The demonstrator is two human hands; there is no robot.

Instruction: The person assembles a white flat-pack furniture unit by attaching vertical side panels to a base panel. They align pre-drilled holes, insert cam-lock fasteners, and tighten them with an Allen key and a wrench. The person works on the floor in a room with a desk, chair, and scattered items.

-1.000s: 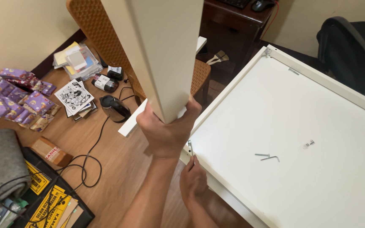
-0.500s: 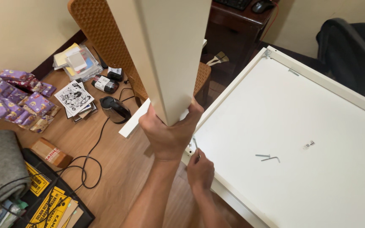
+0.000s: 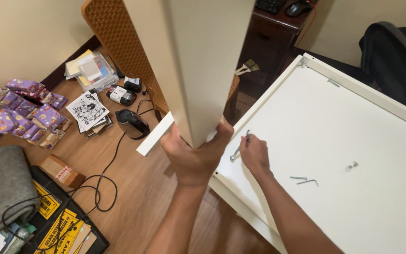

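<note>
My left hand (image 3: 193, 157) grips the lower end of a tall cream-white furniture leg (image 3: 198, 61) that stands upright near the corner of a large white panel (image 3: 334, 136) lying flat. My right hand (image 3: 254, 153) rests on the panel near its left edge and holds a small metal hex key (image 3: 238, 148) between its fingers. Two more small metal keys (image 3: 305, 179) lie loose on the panel to the right of that hand. A small metal fitting (image 3: 352, 165) lies further right.
On the wood floor at left lie a black device (image 3: 132, 123) with a cable, a printed booklet (image 3: 87, 109), purple packets (image 3: 29, 110), a small cardboard box (image 3: 61, 171), a grey cloth (image 3: 3, 188). A wicker panel (image 3: 123, 44), dark desk (image 3: 269, 28) and a dark chair (image 3: 395, 51) stand behind.
My right hand has risen from below the panel's corner onto the panel's edge, with the hex key now in its fingers. My left hand keeps its hold on the leg.
</note>
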